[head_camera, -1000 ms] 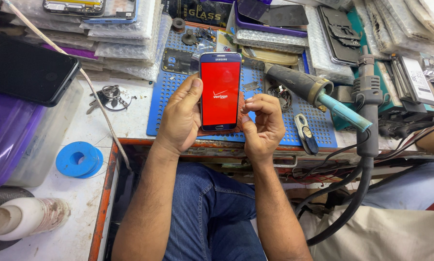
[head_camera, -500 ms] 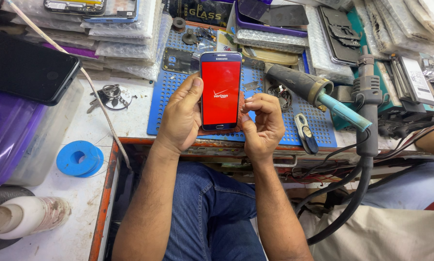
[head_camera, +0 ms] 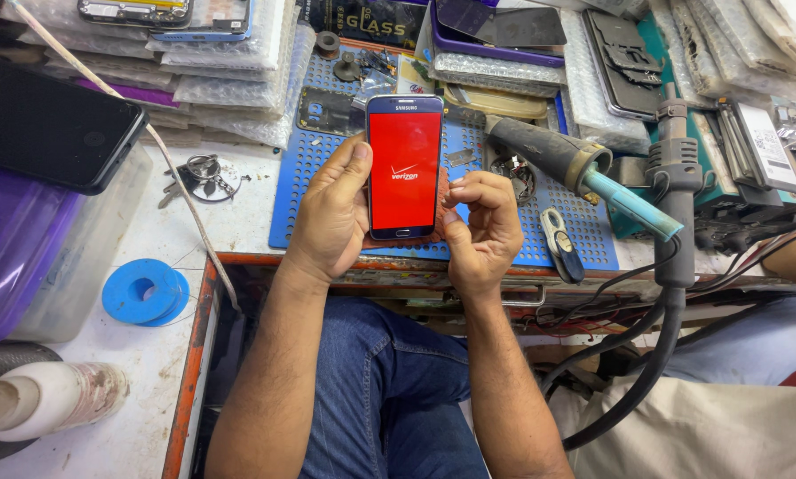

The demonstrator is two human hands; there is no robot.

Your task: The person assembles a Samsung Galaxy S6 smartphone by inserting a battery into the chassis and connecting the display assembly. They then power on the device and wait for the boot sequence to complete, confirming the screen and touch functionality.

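**Phone powered on and held over the repair mat**

The dark-framed slab smartphone (head_camera: 404, 167) is whole, its glass in place and its screen lit solid red with a small white logo, so assembly looks done and start-up under way; whether it gets past that screen cannot be judged from here. It is held upright above the perforated blue work mat (head_camera: 309, 191) at the front of the cluttered white desk (head_camera: 141, 390).

The left hand (head_camera: 331, 213) is wrapped around the phone's left edge, thumb lying along the side. The right hand (head_camera: 480, 229) is curled against the right edge, fingertips bunched near its lower corner.

A grey-handled hot-air tool with a teal nozzle (head_camera: 575, 168) lies just right of the phone, unused, and a blue tape roll (head_camera: 143, 291) sits well apart to the left.
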